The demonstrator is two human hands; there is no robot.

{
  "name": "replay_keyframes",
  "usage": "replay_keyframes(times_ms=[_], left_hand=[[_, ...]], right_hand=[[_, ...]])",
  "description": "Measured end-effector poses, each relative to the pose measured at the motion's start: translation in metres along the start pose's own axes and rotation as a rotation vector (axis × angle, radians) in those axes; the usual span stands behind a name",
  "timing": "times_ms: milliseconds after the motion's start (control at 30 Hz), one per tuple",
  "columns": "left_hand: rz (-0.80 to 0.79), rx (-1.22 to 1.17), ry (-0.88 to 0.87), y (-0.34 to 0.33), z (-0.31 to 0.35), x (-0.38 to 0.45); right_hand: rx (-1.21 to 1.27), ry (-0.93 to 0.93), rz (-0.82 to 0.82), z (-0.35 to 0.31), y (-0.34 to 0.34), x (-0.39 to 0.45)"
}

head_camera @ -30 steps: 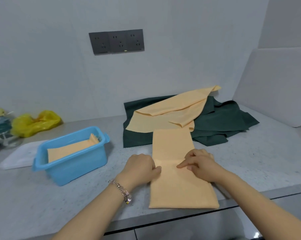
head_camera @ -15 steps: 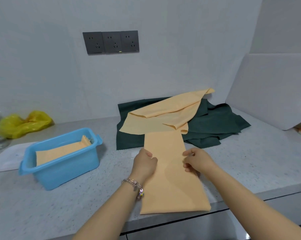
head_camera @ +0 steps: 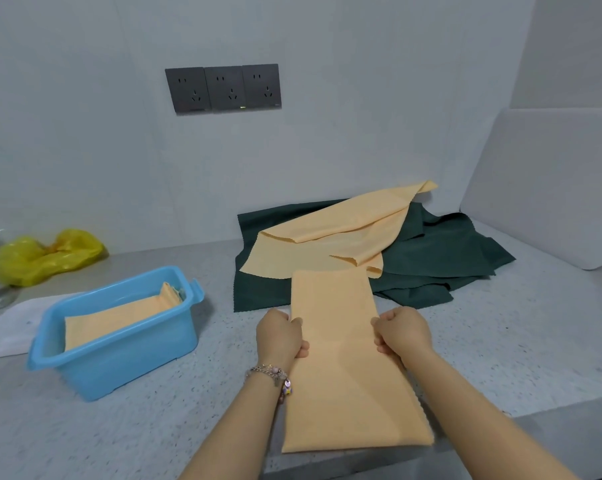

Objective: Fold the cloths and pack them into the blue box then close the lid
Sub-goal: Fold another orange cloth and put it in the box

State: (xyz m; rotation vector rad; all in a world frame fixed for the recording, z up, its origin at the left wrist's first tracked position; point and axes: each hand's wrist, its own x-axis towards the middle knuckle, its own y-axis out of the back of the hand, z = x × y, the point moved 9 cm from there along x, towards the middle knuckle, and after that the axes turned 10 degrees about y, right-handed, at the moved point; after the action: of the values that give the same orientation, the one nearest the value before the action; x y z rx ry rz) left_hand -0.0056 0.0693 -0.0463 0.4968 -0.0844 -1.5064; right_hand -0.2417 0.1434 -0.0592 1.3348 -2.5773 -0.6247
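A long folded orange cloth strip [head_camera: 344, 375] lies on the counter, running from the front edge toward the back. My left hand [head_camera: 280, 336] pinches its left edge at mid-length, and my right hand [head_camera: 401, 332] pinches the right edge opposite. The blue box [head_camera: 119, 355] stands to the left with a folded orange cloth [head_camera: 119, 315] inside. Behind the strip, a loose orange cloth [head_camera: 334, 237] lies on a pile of dark green cloths [head_camera: 441, 258]. A white lid [head_camera: 8, 327] lies flat behind the box on the left.
A yellow plastic bag [head_camera: 46, 254] sits at the back left by the wall. A white board [head_camera: 549, 188] leans at the right. Dark wall sockets [head_camera: 223, 88] are above the counter. The counter's front edge [head_camera: 500, 420] runs just under the strip's near end.
Both hands moved from the middle of the strip out to its side edges and now pinch them. The camera view shifted slightly.
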Motion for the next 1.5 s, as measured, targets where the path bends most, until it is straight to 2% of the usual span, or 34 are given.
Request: replay_keyframes(times_ms=[200, 433, 567, 700, 800, 900, 1067, 1267, 1500], left_hand=[[-0.017, -0.238, 0.027, 0.005, -0.01, 0.005], [-0.149, -0.427, -0.029, 0.005, -0.012, 0.003], [-0.211, -0.546, 0.052, 0.007, -0.013, 0.001], [-0.196, -0.495, 0.069, 0.006, -0.014, -0.001], [-0.16, -0.409, -0.014, 0.011, -0.012, -0.006], [-0.08, -0.285, -0.111, 0.018, -0.01, -0.012], [0.027, -0.164, -0.182, 0.021, -0.006, -0.02], [0.031, -0.005, -0.29, 0.015, -0.002, -0.023], [0.044, 0.088, -0.349, 0.009, 0.003, -0.024]], right_hand=[[0.311, -0.026, -0.005, 0.003, 0.004, 0.0], [0.419, 0.058, -0.054, -0.003, 0.008, -0.007], [0.533, -0.029, -0.078, -0.001, 0.008, -0.009], [0.588, -0.102, -0.054, 0.001, 0.007, -0.011], [0.461, -0.089, -0.057, 0.002, 0.011, -0.012], [0.182, 0.081, -0.072, -0.004, 0.018, -0.014], [0.14, 0.183, -0.143, -0.012, 0.013, -0.021], [0.048, 0.242, -0.147, -0.009, 0.012, -0.022], [-0.203, 0.421, -0.117, -0.025, 0.012, -0.021]])
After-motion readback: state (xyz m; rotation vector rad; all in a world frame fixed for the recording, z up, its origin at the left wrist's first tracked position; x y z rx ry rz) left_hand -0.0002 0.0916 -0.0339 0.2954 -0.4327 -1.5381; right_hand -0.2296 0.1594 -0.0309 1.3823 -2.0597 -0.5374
